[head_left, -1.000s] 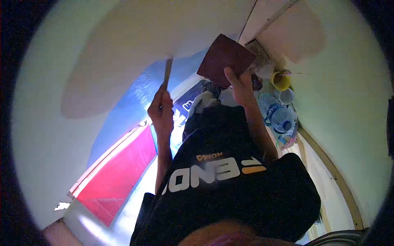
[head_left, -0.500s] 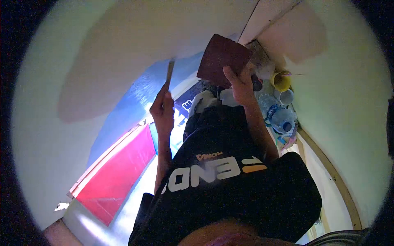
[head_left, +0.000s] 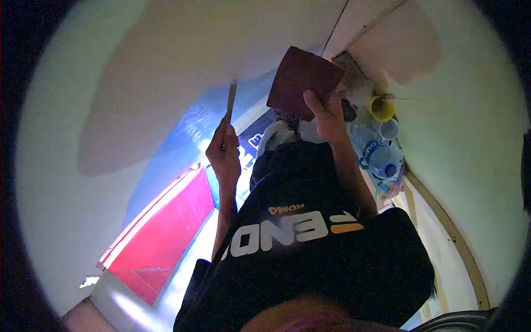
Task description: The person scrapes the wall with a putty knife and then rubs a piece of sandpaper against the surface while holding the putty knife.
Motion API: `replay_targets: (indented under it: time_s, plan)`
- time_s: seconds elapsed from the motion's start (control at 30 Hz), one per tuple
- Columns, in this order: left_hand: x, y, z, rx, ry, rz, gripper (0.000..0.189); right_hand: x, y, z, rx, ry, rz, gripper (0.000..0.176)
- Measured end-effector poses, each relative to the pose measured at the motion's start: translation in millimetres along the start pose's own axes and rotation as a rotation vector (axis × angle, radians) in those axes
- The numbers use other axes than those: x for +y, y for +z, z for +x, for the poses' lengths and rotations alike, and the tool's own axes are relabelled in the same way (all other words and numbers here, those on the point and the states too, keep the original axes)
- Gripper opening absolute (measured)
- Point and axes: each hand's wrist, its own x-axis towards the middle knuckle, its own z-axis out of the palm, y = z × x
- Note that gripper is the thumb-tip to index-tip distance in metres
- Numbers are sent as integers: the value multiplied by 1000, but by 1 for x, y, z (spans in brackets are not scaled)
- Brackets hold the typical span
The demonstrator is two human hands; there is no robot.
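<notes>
My left hand (head_left: 224, 152) is closed around a thin, light-brown, brush-like tool (head_left: 232, 102). Its darker tip points up at the pale wall (head_left: 182, 33), right at the wall's lower edge in this view. In my right hand (head_left: 330, 122) is a flat, dark red square board (head_left: 304, 80), with the thumb on its near face and the other fingers mostly hidden behind it. A large beige-pink patch (head_left: 127, 110) shows on the wall to the left of the tool.
A yellow cup (head_left: 381, 109), a white cup (head_left: 389, 130) and a large clear water bottle (head_left: 380, 157) stand at the right. A red panel (head_left: 160, 238) lies at lower left. Pale wall (head_left: 464, 138) encloses the right side, with a wooden strip (head_left: 451, 238) along it.
My left hand and the tool have shifted slightly right and down. The board remains in my right hand, and the whole view has drifted a little.
</notes>
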Motion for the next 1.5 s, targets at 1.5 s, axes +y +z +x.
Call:
replay_targets:
  time_s: [1.5]
  plan:
    - [9, -1, 3, -39, 12, 65, 36, 4, 23, -10, 152, -46, 39, 42]
